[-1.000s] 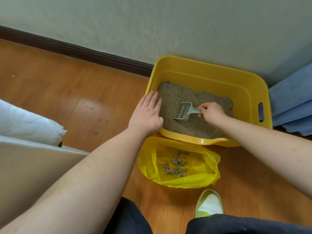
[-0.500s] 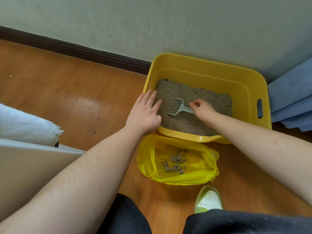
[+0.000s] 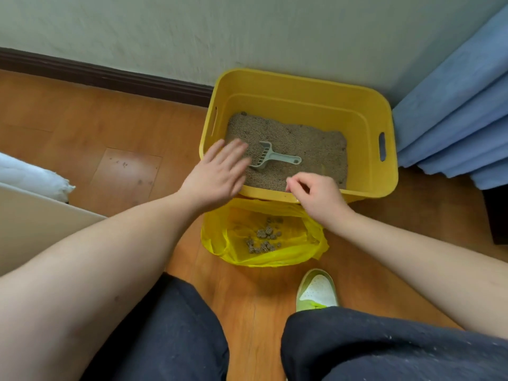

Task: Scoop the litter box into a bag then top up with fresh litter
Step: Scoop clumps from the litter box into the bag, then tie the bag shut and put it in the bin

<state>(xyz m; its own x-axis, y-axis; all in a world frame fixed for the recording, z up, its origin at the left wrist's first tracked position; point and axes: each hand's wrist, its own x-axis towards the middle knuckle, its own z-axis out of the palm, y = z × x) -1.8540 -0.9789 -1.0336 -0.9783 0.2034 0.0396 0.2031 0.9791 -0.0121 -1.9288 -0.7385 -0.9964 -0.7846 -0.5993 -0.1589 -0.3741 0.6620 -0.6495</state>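
Note:
A yellow litter box (image 3: 365,111) stands against the wall, holding grey-brown litter (image 3: 310,144). A pale green slotted scoop (image 3: 270,156) lies on the litter, held by no hand. My left hand (image 3: 217,174) hovers with straight fingers over the box's near left rim, blurred, its fingertips next to the scoop's head. My right hand (image 3: 316,196) is over the near rim, fingers loosely curled, holding nothing. In front of the box an open yellow bag (image 3: 220,237) lies on the floor with several litter clumps (image 3: 264,239) inside.
Wooden floor all round. A blue curtain (image 3: 453,111) hangs right of the box. A white cushion (image 3: 30,177) and a pale panel (image 3: 35,224) are at the left. My knees and a green-white shoe (image 3: 316,291) sit near the bag.
My right hand let go of the scoop and drew back to the near rim. The scoop now lies on the litter. My left hand slid right over the rim.

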